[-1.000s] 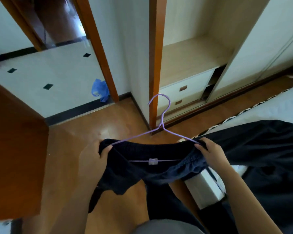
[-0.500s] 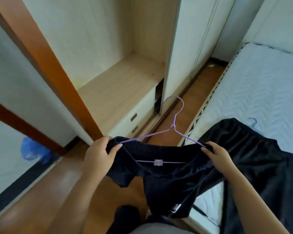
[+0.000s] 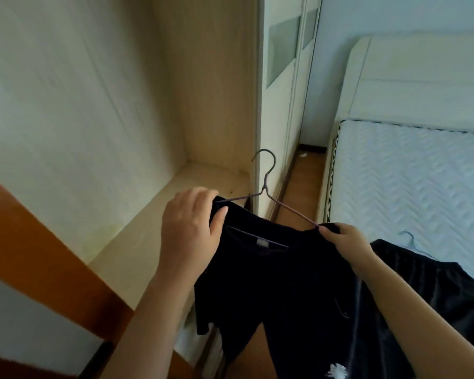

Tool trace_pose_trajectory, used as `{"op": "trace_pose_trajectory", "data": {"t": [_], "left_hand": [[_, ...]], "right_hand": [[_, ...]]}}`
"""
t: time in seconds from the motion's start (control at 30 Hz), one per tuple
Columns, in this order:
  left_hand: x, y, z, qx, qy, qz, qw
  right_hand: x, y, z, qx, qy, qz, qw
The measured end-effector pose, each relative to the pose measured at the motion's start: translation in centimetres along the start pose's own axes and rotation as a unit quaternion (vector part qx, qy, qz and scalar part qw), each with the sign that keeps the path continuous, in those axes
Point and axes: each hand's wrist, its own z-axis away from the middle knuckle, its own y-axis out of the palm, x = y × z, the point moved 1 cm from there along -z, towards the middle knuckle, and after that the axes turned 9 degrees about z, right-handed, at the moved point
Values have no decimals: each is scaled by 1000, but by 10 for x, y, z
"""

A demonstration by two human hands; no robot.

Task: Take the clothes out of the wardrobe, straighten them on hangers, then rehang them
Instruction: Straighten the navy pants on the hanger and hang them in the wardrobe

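A pair of black shorts [image 3: 274,283] hangs by its waistband from a thin purple wire hanger [image 3: 268,187]. My left hand [image 3: 189,231] grips the left end of the waistband and hanger. My right hand [image 3: 342,239] pinches the right end. The hanger's hook points up, in front of the open wardrobe [image 3: 121,105]. The wardrobe's inner shelf [image 3: 159,220] lies just left of and below the shorts. No rail is in view.
A second black garment [image 3: 433,291] on a blue hanger [image 3: 411,239] lies on the white quilted mattress [image 3: 411,187] at the right. Sliding wardrobe doors [image 3: 282,77] stand behind the hook. A brown wooden frame [image 3: 39,253] crosses the lower left. Narrow wood floor [image 3: 301,187] runs between wardrobe and bed.
The view has swung up and to the right, from the floor and drawers to the wardrobe interior and bed. Both hands have raised the shorts on the hanger towards the wardrobe opening.
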Motion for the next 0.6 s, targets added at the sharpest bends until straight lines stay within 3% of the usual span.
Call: {"op": "trace_pose_trajectory", "data": {"t": [0.2,0.3,0.47,0.6], "left_hand": [[32,-8,-29,-46,-57,-12,997],[51,-12,-40,-105,-102,-24,989],[70,-13,-50,-178,-132,-75,972],[86,-23,-74,-231,-181,-151,944]], "right_hand": [[90,44,-38,40,-67,36,996],[143,60,-53,115,-121,-41,985],[228,76,-79,212,-247,-128,937],[291,79,-103,280,-328,-135,892]]}}
